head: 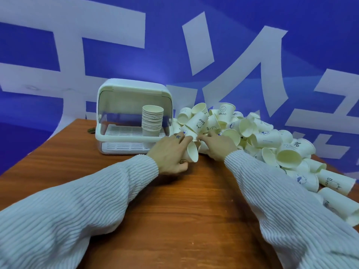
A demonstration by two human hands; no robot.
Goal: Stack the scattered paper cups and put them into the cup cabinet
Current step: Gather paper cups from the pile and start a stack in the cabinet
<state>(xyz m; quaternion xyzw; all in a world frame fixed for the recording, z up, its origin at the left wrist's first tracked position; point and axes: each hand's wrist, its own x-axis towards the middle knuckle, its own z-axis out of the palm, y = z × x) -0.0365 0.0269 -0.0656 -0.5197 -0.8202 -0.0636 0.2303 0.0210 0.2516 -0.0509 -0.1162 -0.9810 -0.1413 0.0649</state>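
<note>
Left hand (171, 152), palm down, grips a paper cup (191, 153) lying sideways; right hand (217, 145) reaches flat into the cup pile (252, 136), its grasp hidden.

Cup cabinet (134, 105) left on table (174, 210), cup pile (262, 136) right, stack (152, 121) inside cabinet

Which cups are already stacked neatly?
Only the stack of paper cups standing upright inside the cup cabinet; the pile of loose cups lies jumbled.
</note>
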